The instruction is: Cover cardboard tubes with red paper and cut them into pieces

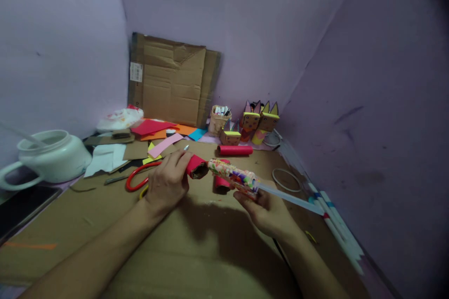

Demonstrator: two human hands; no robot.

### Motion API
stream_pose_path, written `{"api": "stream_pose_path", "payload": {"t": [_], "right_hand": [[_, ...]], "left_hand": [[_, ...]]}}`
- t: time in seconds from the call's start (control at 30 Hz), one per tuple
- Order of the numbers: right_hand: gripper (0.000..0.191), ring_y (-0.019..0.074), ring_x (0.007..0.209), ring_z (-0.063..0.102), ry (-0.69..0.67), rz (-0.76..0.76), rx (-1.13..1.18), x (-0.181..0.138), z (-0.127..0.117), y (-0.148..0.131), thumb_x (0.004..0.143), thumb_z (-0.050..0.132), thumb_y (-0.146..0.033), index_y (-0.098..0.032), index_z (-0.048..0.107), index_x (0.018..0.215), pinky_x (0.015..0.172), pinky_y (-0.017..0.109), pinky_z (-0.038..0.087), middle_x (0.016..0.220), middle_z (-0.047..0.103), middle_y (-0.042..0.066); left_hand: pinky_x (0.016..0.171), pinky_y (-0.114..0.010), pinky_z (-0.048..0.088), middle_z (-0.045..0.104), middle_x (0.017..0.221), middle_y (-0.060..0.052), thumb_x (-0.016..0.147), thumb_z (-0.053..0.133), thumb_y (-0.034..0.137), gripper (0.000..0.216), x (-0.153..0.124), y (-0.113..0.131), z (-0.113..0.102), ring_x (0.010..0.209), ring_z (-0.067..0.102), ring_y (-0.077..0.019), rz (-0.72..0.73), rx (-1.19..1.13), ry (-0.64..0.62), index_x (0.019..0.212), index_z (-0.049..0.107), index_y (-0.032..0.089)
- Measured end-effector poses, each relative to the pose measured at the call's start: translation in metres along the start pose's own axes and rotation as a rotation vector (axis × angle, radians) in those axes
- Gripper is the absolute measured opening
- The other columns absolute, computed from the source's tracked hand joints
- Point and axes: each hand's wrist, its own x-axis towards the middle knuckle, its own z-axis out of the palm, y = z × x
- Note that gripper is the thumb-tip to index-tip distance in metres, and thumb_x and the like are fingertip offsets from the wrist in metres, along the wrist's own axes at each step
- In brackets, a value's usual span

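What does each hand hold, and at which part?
The left hand holds a red paper tube around one end. The right hand holds a patterned glue gun by its handle.

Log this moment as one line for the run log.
left hand: holds red paper tube | right hand: holds patterned glue gun, nozzle at tube | surface: cardboard sheet

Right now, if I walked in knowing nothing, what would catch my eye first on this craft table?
At the centre, the left hand grips a red paper-covered tube while the right hand points a floral-patterned glue gun at its open end. Behind them, against the lilac wall, stand small cardboard fox figures with pointed ears beside a leaning sheet of brown corrugated cardboard. Red-handled scissors lie by the left hand.
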Motion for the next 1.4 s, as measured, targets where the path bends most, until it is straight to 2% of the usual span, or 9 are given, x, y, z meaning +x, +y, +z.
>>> {"api": "stream_pose_path", "payload": {"t": [0.47,0.57,0.67,0.9,1.1,1.4], "right_hand": [[0.029,0.0214,0.079,0.070,0.029,0.004,-0.012,0.001,0.002,-0.005,0.084,0.057,-0.025,-0.023,0.066,0.112,0.072,0.030,0.056,0.093,0.074,0.005],[0.030,0.0218,0.079,0.070,0.018,0.018,-0.010,0.001,0.002,-0.006,0.085,0.056,-0.026,-0.022,0.065,0.114,0.071,0.031,0.056,0.092,0.074,0.006],[0.028,0.0220,0.080,0.070,0.010,0.005,-0.023,0.000,0.002,-0.005,0.084,0.056,-0.024,-0.023,0.067,0.110,0.074,0.032,0.055,0.094,0.074,0.006],[0.022,0.0224,0.079,0.069,0.060,0.032,0.012,0.001,0.000,-0.010,0.083,0.059,-0.028,-0.020,0.069,0.101,0.070,0.030,0.056,0.088,0.074,0.007],[0.026,0.0222,0.080,0.070,0.039,0.013,-0.012,0.000,0.000,-0.008,0.084,0.059,-0.025,-0.022,0.068,0.108,0.073,0.031,0.055,0.094,0.074,0.006],[0.028,0.0215,0.079,0.070,-0.006,0.017,0.019,0.000,0.003,-0.006,0.085,0.056,-0.024,-0.023,0.067,0.111,0.070,0.029,0.056,0.095,0.075,0.006]], "left_hand": [[0.077,-0.034,0.053,0.066,0.112,-0.010,0.074,0.048,0.005,0.041,-0.001,-0.001,0.000,0.102,0.064,-0.0261,-0.006,-0.005,-0.023,0.112,0.058,0.018],[0.073,-0.033,0.054,0.066,0.112,-0.009,0.076,0.048,0.006,0.039,-0.001,0.000,-0.001,0.101,0.064,-0.0259,-0.012,-0.009,-0.036,0.111,0.058,0.019],[0.071,-0.033,0.053,0.066,0.113,-0.010,0.077,0.048,0.007,0.038,0.000,0.002,-0.002,0.101,0.064,-0.0266,-0.027,-0.012,-0.054,0.112,0.059,0.019],[0.077,-0.033,0.053,0.067,0.111,-0.008,0.077,0.051,0.008,0.037,0.000,0.002,-0.001,0.101,0.064,-0.0256,-0.076,-0.028,-0.079,0.111,0.059,0.019],[0.078,-0.033,0.052,0.066,0.112,-0.008,0.077,0.051,0.009,0.036,0.000,0.002,-0.001,0.102,0.063,-0.0257,-0.075,-0.018,-0.075,0.110,0.059,0.019],[0.068,-0.031,0.050,0.066,0.114,-0.008,0.077,0.050,0.008,0.038,0.000,0.004,-0.002,0.101,0.064,-0.0256,-0.052,0.015,-0.065,0.111,0.059,0.020]]}}
